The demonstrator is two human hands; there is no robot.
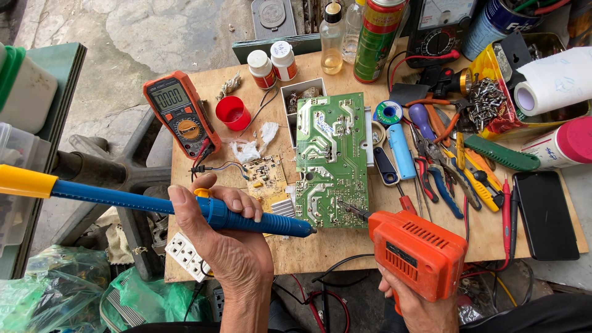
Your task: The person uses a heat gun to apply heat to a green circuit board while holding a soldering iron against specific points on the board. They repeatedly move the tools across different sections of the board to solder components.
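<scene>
Desoldering on green board (pixel 332 157) | left hand (pixel 225 243) clamped on blue solder sucker (pixel 185 206) | right hand (pixel 419 308) clamped on orange soldering gun (pixel 419 253) | next, I judge: bring sucker tip beside the heated joint.

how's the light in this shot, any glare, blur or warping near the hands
Head view: soft, even daylight with faint shadows only; no strong glare on the green board. The left hand on the blue pump and the right hand on the orange soldering gun look sharp, with no motion blur. Wide-lens bending shows at the edges, where the table edge curves.
</scene>
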